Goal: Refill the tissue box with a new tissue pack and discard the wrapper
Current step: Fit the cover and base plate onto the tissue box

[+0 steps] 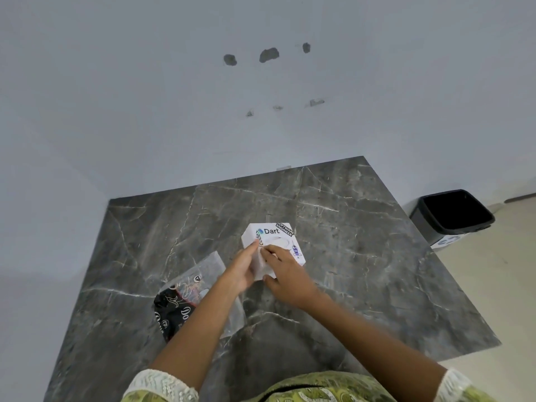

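A white tissue box (278, 235) with stickers on its lid stands in the middle of the dark marble table (362, 256). My left hand (242, 269) presses against its near left side, fingertips at the lid's edge. My right hand (285, 275) rests on the near right part of the box, thumb below and fingers on top by the oval opening. A white strip, tissue or box side, shows between the two hands. The clear plastic wrapper (191, 288) with black printed end lies flat on the table to the left, partly under my left forearm.
A black waste bin (452, 217) stands on the floor beyond the table's right edge, its mouth open. A pale wall with several chipped spots rises behind the table. Beige floor shows at the right.
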